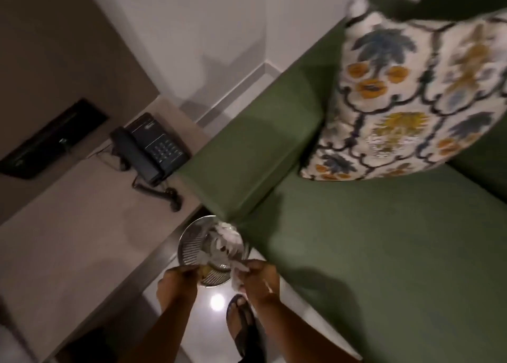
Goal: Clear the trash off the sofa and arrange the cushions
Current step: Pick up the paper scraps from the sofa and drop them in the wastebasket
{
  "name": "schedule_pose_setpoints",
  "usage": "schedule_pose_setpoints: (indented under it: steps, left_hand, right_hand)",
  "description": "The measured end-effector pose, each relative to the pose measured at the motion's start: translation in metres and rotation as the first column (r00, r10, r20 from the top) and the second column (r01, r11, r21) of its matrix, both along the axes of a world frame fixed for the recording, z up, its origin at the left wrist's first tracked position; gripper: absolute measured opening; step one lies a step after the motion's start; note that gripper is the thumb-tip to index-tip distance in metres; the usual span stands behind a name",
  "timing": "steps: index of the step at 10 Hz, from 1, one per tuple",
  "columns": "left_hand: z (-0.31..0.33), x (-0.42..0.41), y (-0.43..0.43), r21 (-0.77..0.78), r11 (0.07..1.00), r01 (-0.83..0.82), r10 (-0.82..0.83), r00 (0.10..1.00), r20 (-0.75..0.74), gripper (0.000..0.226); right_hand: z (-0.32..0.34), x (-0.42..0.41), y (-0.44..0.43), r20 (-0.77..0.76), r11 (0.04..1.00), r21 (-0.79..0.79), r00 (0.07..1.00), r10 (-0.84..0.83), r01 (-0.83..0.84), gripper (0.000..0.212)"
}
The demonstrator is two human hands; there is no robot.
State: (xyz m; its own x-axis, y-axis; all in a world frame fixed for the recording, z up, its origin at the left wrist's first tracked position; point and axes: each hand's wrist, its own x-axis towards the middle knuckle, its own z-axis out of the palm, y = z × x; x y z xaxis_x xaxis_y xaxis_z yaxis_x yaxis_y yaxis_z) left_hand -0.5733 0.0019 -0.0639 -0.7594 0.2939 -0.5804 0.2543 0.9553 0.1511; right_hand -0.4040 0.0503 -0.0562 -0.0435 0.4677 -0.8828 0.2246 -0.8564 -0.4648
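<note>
Both hands hang over the bin (pixel 192 246), a slatted metal one standing on the floor (pixel 216 318) in the gap between the worktop (pixel 82 239) and the sofa (pixel 370 253) arm; it sits there, I judge, so that trash from the seat has a short way to go. The left hand (pixel 181 276) is closed near the bin's near rim, on what I cannot tell; the right hand (pixel 256 273) is pinched on a scrap of white paper (pixel 238 279) held right above the opening, apparently so it falls inside rather than on the floor. More crumpled white trash (pixel 227 239) already lies in the bin, against the side nearest the sofa. The green seat in view carries no litter, so the clearing looks close to done. A patterned cushion (pixel 406 102) leans tilted against the backrest near the sofa's left arm; it is not yet squared, and arranging seems to be the part left. A black phone (pixel 149 149) sits at the worktop's far edge, beside the sofa arm, its cord trailing forward. A sandalled foot (pixel 241 324) stands just below the bin.
</note>
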Motion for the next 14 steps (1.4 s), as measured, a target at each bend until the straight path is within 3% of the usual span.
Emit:
schedule_pose_setpoints:
  steps: [1, 2, 3, 4, 5, 6, 7, 8, 9, 10, 11, 12, 13, 14]
  left_hand:
    - [-0.015, -0.021, 0.005, 0.030, 0.996, -0.088, 0.086, 0.996, 0.036, 0.038]
    - [-0.031, -0.031, 0.007, 0.053, 0.992, -0.113, 0.105, 0.985, 0.135, 0.040]
    - [-0.047, -0.037, 0.011, 0.079, 0.982, -0.172, 0.148, 0.959, 0.242, 0.036]
    - [-0.048, -0.042, 0.009, 0.069, 0.987, -0.143, 0.124, 0.965, 0.230, 0.031]
    - [-0.040, -0.043, 0.005, 0.093, 0.993, -0.071, 0.050, 0.976, 0.210, 0.027]
    - [-0.025, -0.038, 0.001, 0.088, 0.996, 0.015, -0.031, 0.983, 0.183, 0.027]
    - [-0.001, -0.024, 0.002, 0.053, 0.977, 0.208, -0.214, 0.966, 0.145, 0.027]
    - [0.034, 0.003, 0.016, 0.057, 0.900, 0.431, -0.435, 0.893, 0.117, 0.027]
    - [0.073, 0.041, 0.044, 0.098, 0.839, 0.535, -0.543, 0.834, 0.095, 0.030]
    - [0.107, 0.079, 0.076, 0.193, 0.851, 0.489, -0.516, 0.846, 0.134, 0.028]
    - [0.144, 0.124, 0.115, 0.259, 0.867, 0.425, -0.470, 0.871, 0.142, 0.036]
    - [0.167, 0.159, 0.159, 0.295, 0.823, 0.485, -0.521, 0.851, 0.055, 0.056]
    - [0.171, 0.192, 0.208, 0.367, 0.820, 0.440, -0.508, 0.855, 0.110, 0.073]
    - [0.162, 0.215, 0.252, 0.490, 0.831, 0.261, -0.431, 0.860, 0.273, 0.084]
  right_hand:
    - [-0.025, -0.040, 0.010, 0.112, 0.984, 0.061, 0.981, 0.158, -0.165, 0.003]
    - [-0.049, -0.057, 0.023, 0.172, 0.967, 0.025, 0.954, 0.247, -0.255, 0.024]
    - [-0.069, -0.071, 0.028, 0.175, 0.970, -0.017, 0.954, 0.242, -0.243, 0.048]
    - [-0.078, -0.079, 0.030, 0.081, 0.924, -0.084, 0.921, 0.380, -0.374, 0.051]
    - [-0.081, -0.072, 0.031, 0.159, 0.950, -0.048, 0.936, 0.313, -0.309, 0.037]
    - [-0.056, -0.058, 0.031, -0.006, 0.974, -0.079, 0.977, 0.213, -0.213, 0.019]
    - [-0.029, -0.036, 0.031, -0.035, 0.986, -0.029, 0.986, 0.165, -0.166, 0.022]
    - [0.007, -0.008, 0.035, -0.015, 0.998, 0.056, 1.000, -0.027, 0.028, 0.028]
    - [0.044, 0.043, 0.059, -0.052, 0.989, 0.100, 0.993, -0.106, 0.110, 0.032]
    - [0.080, 0.105, 0.093, -0.006, 0.974, 0.210, 0.996, 0.087, -0.084, 0.037]
    - [0.120, 0.175, 0.133, 0.126, 0.927, 0.334, 0.983, 0.134, -0.169, 0.041]
    - [0.157, 0.233, 0.178, 0.287, 0.894, 0.411, 0.956, 0.059, -0.178, 0.047]
    - [0.174, 0.289, 0.224, 0.444, 0.848, 0.488, 0.895, -0.037, -0.207, 0.064]
    - [0.168, 0.322, 0.280, 0.406, 0.829, 0.559, 0.883, -0.235, -0.036, 0.082]
